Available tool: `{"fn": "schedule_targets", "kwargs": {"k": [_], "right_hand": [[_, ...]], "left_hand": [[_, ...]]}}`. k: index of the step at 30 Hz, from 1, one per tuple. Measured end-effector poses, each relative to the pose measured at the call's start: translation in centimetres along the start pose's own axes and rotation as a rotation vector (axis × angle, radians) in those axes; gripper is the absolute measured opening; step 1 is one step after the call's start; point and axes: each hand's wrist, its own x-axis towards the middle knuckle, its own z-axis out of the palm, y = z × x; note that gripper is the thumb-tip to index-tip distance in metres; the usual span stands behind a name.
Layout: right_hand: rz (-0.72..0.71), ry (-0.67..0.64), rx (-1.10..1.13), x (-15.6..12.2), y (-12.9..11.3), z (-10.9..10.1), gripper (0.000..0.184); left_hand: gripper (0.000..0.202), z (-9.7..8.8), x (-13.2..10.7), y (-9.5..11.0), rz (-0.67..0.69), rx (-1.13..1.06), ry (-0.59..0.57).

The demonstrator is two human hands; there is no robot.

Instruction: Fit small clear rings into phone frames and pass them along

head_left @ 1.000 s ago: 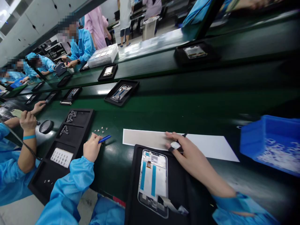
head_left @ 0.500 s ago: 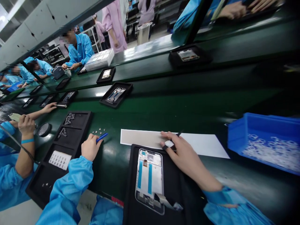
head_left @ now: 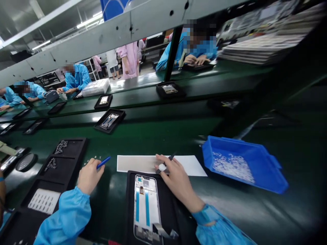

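Observation:
My left hand [head_left: 89, 176] is closed round a blue pen-like tool [head_left: 103, 162] whose tip points at several small loose parts [head_left: 90, 159] on the green bench. My right hand [head_left: 171, 176] rests at the top edge of a black tray [head_left: 176, 204] and pinches thin black tweezers [head_left: 168, 160], with a white cot on one finger. A white phone frame [head_left: 146, 207] with two blue strips lies in that tray, just left of my right hand. A white paper strip [head_left: 143, 163] lies behind the tray.
A blue bin [head_left: 245, 166] of small clear parts stands to the right. A black compartment tray [head_left: 53, 177] with screws and a white card sits left. More black trays with phones lie on the belt [head_left: 163, 132] beyond. Other people in blue coats work along the line.
The camera has tilted up and turned right, so everything sits lower and further left in view. Both hands keep their grips and places on the bench.

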Motion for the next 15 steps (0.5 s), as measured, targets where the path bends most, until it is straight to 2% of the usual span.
{"fn": "schedule_targets", "kwargs": {"k": [2, 3, 6, 9, 12, 15], "right_hand": [[0.04, 0.063, 0.13, -0.3, -2.2, -0.4, 0.023], [0.065, 0.064, 0.224, -0.5, -3.5, -0.6, 0.021], [0.057, 0.081, 0.441, -1.4, -6.6, -0.5, 0.016], [-0.005, 0.124, 0.501, -2.1, -7.8, 0.0, 0.01], [0.013, 0.152, 0.522, -2.3, -7.6, 0.2, 0.006], [0.082, 0.127, 0.568, -2.2, -7.3, 0.1, 0.007]], "left_hand": [[0.017, -0.5, -0.6, 1.9, 0.101, -0.27, 0.054], [0.017, -0.7, -0.9, 3.2, 0.153, -0.422, 0.045], [0.016, -0.4, -1.3, 7.1, 0.219, -0.802, -0.12], [0.018, 0.4, -1.0, 10.0, 0.173, -1.052, -0.307], [0.025, 1.3, -0.6, 11.1, 0.129, -1.16, -0.416], [0.03, 1.8, -0.5, 11.1, 0.102, -1.188, -0.447]]}}
